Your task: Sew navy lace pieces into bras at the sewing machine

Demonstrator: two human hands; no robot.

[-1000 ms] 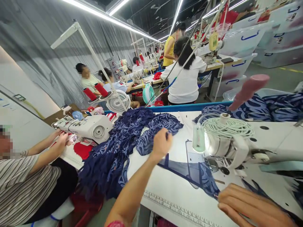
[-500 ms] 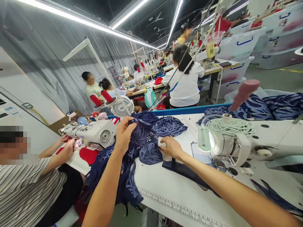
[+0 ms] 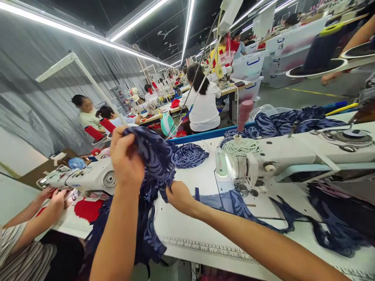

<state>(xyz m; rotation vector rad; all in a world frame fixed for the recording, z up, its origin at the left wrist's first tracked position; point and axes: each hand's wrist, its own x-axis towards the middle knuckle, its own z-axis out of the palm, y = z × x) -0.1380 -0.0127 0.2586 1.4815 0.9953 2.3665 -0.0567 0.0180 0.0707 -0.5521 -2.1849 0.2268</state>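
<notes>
My left hand (image 3: 127,160) is raised and closed on the upper edge of a navy patterned fabric piece (image 3: 154,154), which hangs from it. Lower down, my right hand (image 3: 180,197) pinches the bottom corner of this piece, its fingertips partly hidden by the cloth. Behind and below lies a heap of navy fabric (image 3: 150,238) that droops over the table's front edge. Another patterned piece (image 3: 190,156) rests flat on the white table (image 3: 187,228). Right of my right hand, a sheer blue strip (image 3: 213,200) extends toward the sewing machine (image 3: 281,156).
A printed ruler (image 3: 205,246) runs along the table's front. To the left, a co-worker's hands (image 3: 57,199) handle red cloth at another sewing machine (image 3: 84,179). More navy bundles (image 3: 272,123) lie behind my machine, and navy fabric (image 3: 336,218) sits at the right.
My left hand has lifted the fabric piece up and nearer. My right hand has come to the piece's lower corner and pinches it. The view has swung to the right.
</notes>
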